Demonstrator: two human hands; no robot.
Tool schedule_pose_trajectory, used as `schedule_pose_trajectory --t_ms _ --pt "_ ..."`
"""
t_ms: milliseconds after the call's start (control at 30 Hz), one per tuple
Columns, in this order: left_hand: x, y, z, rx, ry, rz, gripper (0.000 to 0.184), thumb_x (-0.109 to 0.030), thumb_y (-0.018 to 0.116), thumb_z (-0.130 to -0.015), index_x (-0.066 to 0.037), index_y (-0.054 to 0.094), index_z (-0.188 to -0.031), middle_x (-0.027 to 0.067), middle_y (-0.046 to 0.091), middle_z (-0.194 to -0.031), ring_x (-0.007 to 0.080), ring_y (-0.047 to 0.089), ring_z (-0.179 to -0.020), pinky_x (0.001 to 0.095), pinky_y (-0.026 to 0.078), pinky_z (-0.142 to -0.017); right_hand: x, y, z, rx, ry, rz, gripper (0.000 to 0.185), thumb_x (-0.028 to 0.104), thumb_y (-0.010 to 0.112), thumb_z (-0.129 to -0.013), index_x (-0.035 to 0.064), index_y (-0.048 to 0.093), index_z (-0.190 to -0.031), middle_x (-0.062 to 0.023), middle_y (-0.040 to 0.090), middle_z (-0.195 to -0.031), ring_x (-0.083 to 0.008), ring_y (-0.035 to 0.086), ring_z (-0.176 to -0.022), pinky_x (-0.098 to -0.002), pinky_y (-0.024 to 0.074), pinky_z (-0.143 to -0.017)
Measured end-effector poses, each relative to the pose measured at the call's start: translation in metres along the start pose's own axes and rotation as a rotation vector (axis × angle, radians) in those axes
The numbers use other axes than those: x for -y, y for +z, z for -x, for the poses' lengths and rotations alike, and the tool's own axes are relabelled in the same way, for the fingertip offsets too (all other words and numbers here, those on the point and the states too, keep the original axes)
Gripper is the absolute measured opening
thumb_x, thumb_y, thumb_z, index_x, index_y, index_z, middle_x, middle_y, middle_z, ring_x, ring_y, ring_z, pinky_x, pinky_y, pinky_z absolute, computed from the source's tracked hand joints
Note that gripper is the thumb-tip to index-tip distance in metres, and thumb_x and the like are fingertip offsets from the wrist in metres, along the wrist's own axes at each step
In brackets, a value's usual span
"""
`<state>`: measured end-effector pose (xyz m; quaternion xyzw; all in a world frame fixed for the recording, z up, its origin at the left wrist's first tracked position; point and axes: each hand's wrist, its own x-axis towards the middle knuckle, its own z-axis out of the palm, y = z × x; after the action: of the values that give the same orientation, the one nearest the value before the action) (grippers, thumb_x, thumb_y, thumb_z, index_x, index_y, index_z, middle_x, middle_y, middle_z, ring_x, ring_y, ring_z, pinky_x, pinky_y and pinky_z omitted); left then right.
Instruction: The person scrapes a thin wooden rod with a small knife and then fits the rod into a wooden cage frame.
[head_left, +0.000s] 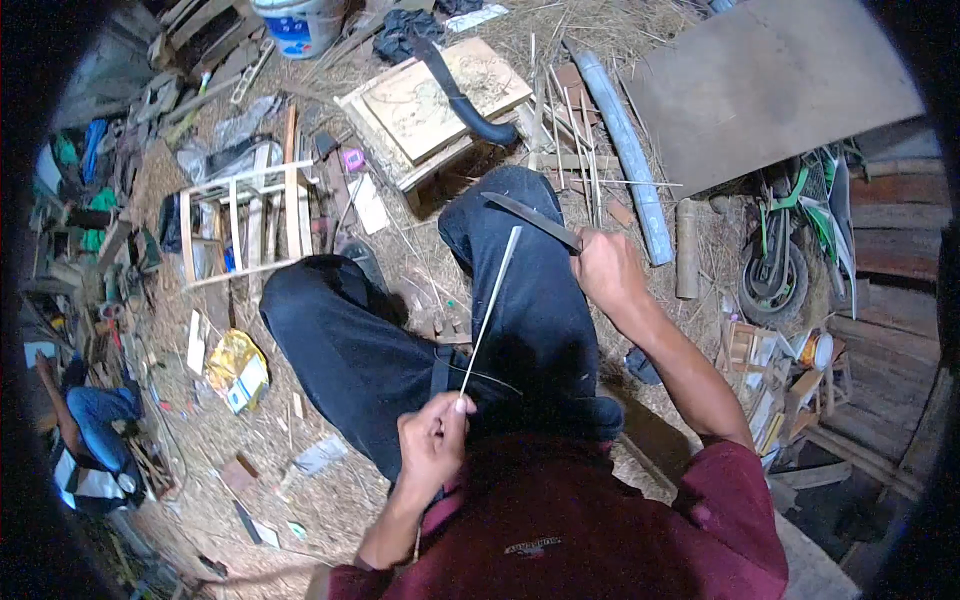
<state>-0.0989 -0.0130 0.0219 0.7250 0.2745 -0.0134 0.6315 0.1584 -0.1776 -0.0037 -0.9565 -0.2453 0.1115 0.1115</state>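
In the head view, 1 pale strip (492,300) is on the near side of the wooden worktop (410,108), slanting toward it. The left grip (433,438) is closed to a pinch on the strip's end farthest from the worktop; the right grip (607,268), curled fully round, has a knife (528,217). The strip looks light, springy and easily split; that pinched end, clear of the blade, seems the best hold.

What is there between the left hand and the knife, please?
In the head view, a thin strip runs from the left hand towards the knife, with the dark trousers behind it.
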Motion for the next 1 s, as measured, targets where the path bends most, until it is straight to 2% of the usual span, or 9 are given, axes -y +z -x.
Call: schedule_pose_trajectory --t_ms 67,133,233,367,467,500,667,800,1000 --pt "0.021 -0.003 0.010 0.000 0.026 0.064 0.017 -0.006 0.054 -0.098 0.001 0.066 -0.087 -0.0054 0.049 -0.058 -0.0006 0.040 -0.051 0.0191 0.027 -0.045 -0.007 0.000 0.001 -0.024 0.041 -0.022 0.017 0.015 0.063 -0.080 -0.0001 0.068 -0.086 -0.0271 0.066 -0.077 -0.0430 0.067 -0.072 -0.0507 0.0542 -0.068" --pt "0.010 -0.008 0.008 0.061 -0.052 0.170 0.021 -0.015 0.053 -0.100 -0.001 0.064 -0.089 -0.0048 0.048 -0.059 0.0014 0.038 -0.050 0.0202 0.027 -0.045 -0.011 -0.001 0.000 -0.024 0.050 -0.014 0.018 0.018 0.063 -0.081 0.0005 0.068 -0.084 -0.0261 0.066 -0.078 -0.0420 0.067 -0.072 -0.0502 0.0541 -0.068" --pt "-0.001 0.002 -0.019 0.088 -0.089 0.359 0.021 -0.013 0.050 -0.101 0.001 0.062 -0.092 -0.0064 0.041 -0.055 0.0006 0.033 -0.046 0.0211 0.022 -0.042 -0.005 -0.010 -0.001 -0.031 0.040 -0.122 0.020 0.020 0.063 -0.082 0.0016 0.068 -0.083 -0.0232 0.068 -0.079 -0.0401 0.067 -0.071 -0.0485 0.0542 -0.067" --pt "-0.030 0.022 -0.074 0.220 -0.107 0.460 0.027 -0.022 0.045 -0.104 -0.002 0.060 -0.093 -0.0039 0.045 -0.057 0.0032 0.037 -0.041 0.0207 0.029 -0.037 0.006 -0.016 0.007 -0.106 -0.325 -0.133 0.017 0.020 0.064 -0.078 0.0037 0.068 -0.078 -0.0186 0.068 -0.076 -0.0368 0.067 -0.068 -0.0463 0.0544 -0.065" --pt "-0.048 0.033 -0.110 0.200 -0.155 0.441 0.028 -0.023 0.045 -0.104 -0.003 0.060 -0.092 -0.0039 0.045 -0.057 0.0033 0.037 -0.041 0.0212 0.029 -0.037 0.013 -0.016 0.002 0.051 -0.441 0.064 0.016 0.020 0.066 -0.076 0.0043 0.068 -0.077 -0.0179 0.067 -0.075 -0.0363 0.068 -0.068 -0.0463 0.0545 -0.065" --pt "-0.048 0.035 -0.111 0.192 -0.142 0.428 0.028 -0.024 0.046 -0.103 -0.003 0.060 -0.092 -0.0042 0.044 -0.056 0.0035 0.036 -0.041 0.0214 0.028 -0.037 0.014 -0.012 0.000 0.066 -0.401 0.063 0.019 0.019 0.068 -0.074 0.0017 0.063 -0.069 -0.0178 0.066 -0.073 -0.0367 0.066 -0.070 -0.0462 0.0539 -0.066" --pt "-0.037 0.036 -0.104 0.197 -0.083 0.412 0.031 -0.028 0.047 -0.102 -0.002 0.060 -0.092 -0.0049 0.042 -0.054 0.0035 0.032 -0.040 0.0217 0.023 -0.036 0.019 -0.008 -0.001 0.126 -0.273 0.058 0.018 0.018 0.069 -0.075 0.0009 0.064 -0.071 -0.0198 0.066 -0.073 -0.0389 0.066 -0.070 -0.0487 0.0540 -0.066" --pt "-0.023 0.037 -0.099 0.217 -0.164 0.673 0.027 -0.024 0.047 -0.103 -0.003 0.058 -0.090 -0.0060 0.039 -0.054 0.0032 0.029 -0.042 0.0224 0.020 -0.039 0.019 -0.008 0.001 0.159 -0.257 0.066 0.017 0.016 0.069 -0.074 -0.0005 0.064 -0.074 -0.0211 0.066 -0.073 -0.0400 0.066 -0.070 -0.0490 0.0542 -0.066" --pt "-0.020 0.036 -0.086 0.195 -0.187 0.740 0.027 -0.024 0.047 -0.103 -0.002 0.057 -0.089 -0.0066 0.037 -0.053 0.0025 0.027 -0.041 0.0224 0.019 -0.040 0.020 0.001 0.003 0.136 -0.202 0.073 0.017 0.014 0.060 -0.077 -0.0014 0.068 -0.077 -0.0248 0.067 -0.074 -0.0411 0.068 -0.071 -0.0498 0.0552 -0.066"
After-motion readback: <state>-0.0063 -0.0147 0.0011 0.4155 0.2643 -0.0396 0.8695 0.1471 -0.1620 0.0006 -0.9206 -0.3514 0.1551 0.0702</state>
